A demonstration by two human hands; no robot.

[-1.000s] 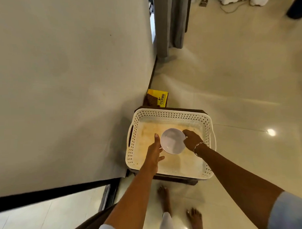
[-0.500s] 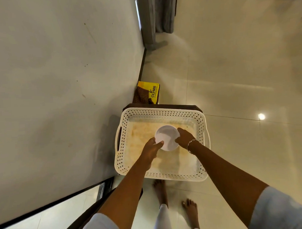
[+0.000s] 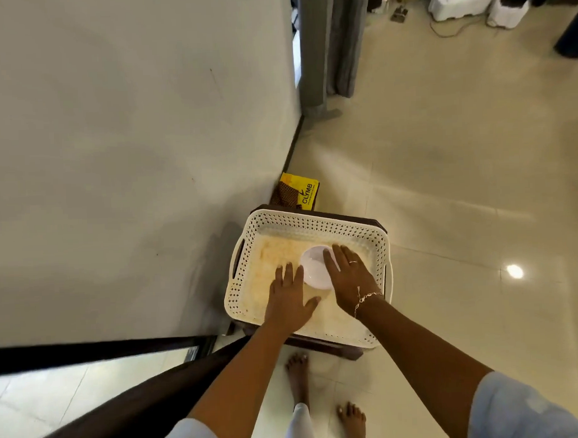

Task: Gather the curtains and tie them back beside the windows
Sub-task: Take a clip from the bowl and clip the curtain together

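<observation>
A grey curtain [image 3: 338,40] hangs at the wall's corner far ahead, its hem on the floor. Below me a white perforated basket [image 3: 309,220] sits on a dark stool [image 3: 321,345]. A white bowl [image 3: 312,267] lies inside the basket. My left hand [image 3: 289,299] hovers with straight, spread fingers just left of the bowl. Over the bowl's right edge lies my right hand [image 3: 349,282], fingers flat, with a ring and a bracelet. Neither hand grips anything.
A white wall [image 3: 131,142] fills the left. A yellow box [image 3: 301,191] leans at its base behind the stool. A dark brown strip [image 3: 124,411] runs across the lower left by a window frame [image 3: 89,352]. White appliances and cables [image 3: 460,3] lie far right.
Both hands have let go of the bowl, which now rests in the basket, and their fingers have straightened. The view has tilted up, showing more of the curtain.
</observation>
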